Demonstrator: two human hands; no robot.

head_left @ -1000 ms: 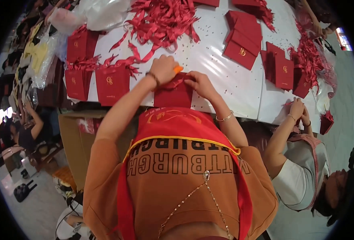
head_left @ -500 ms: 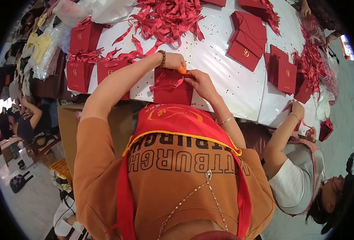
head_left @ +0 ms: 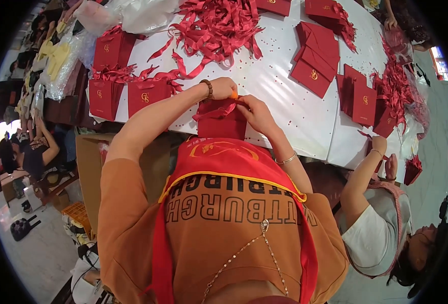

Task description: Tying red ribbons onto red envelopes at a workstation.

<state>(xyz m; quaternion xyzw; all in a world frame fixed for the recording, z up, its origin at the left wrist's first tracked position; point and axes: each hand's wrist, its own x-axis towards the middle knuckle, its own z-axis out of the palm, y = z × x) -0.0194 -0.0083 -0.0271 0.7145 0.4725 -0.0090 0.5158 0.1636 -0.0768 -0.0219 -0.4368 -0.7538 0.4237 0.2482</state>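
A small dark-red paper bag (head_left: 221,129) lies at the table's near edge, close against my apron. Across its upper part runs a shiny red ribbon (head_left: 218,113), slanting up toward my fingers. My left hand (head_left: 223,88) is closed at the bag's top edge; an orange piece (head_left: 234,95) shows at its fingertips, perhaps a finger cover. Facing it, my right hand (head_left: 257,112) pinches at the top right corner of the bag. What lies between the two sets of fingertips is mostly hidden.
A heap of loose red ribbons (head_left: 219,28) lies at the far middle. Finished-looking red bags (head_left: 149,96) stand at left, with flat red bags (head_left: 315,63) stacked at right. A cardboard box (head_left: 94,164) sits below the table's left edge. A co-worker's hand (head_left: 379,144) works at right.
The view has shifted slightly, so the table and bags sit a bit lower and to the right. My hands stay at the bag's top edge, now closer together; the ribbon reaches higher.
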